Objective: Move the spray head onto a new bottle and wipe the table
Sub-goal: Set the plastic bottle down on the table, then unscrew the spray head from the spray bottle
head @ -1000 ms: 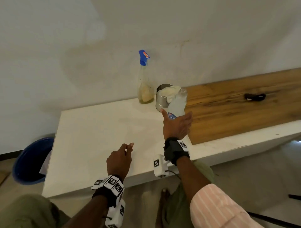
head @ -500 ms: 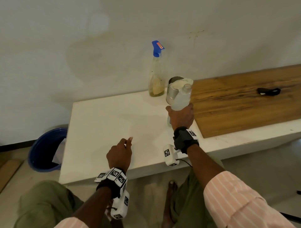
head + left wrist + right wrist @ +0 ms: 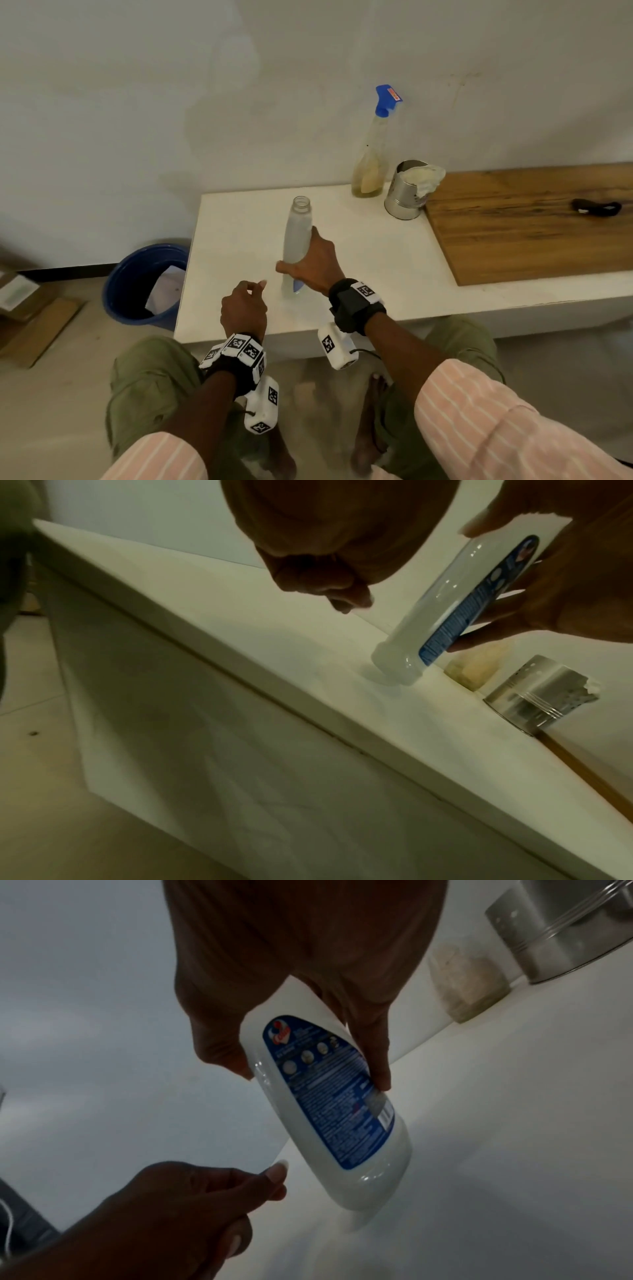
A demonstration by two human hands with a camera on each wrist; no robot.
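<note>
Glossy translucent plastic bottle (image 3: 346,1123) with a smooth printed label (image 3: 329,1096). Matt white surface (image 3: 239,240). Shiny ribbed metal tin (image 3: 406,200) holding crumpled cloth (image 3: 424,176). Grained wood board (image 3: 531,226). Blue plastic bin (image 3: 137,274).

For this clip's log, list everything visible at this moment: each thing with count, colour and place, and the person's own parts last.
new bottle: 1, clear with blue label, uncapped, on the white table, held
spray bottle: 1, yellowish with blue spray head, back of table by wall
metal can: 1, silver, beside spray bottle, pale cloth in it
table: 1, white
wooden board: 1, brown, right part of table
black object: 1, on board
bin: 1, blue, floor left of table
right hand: grips new bottle
left hand: loosely curled, holds nothing
</note>
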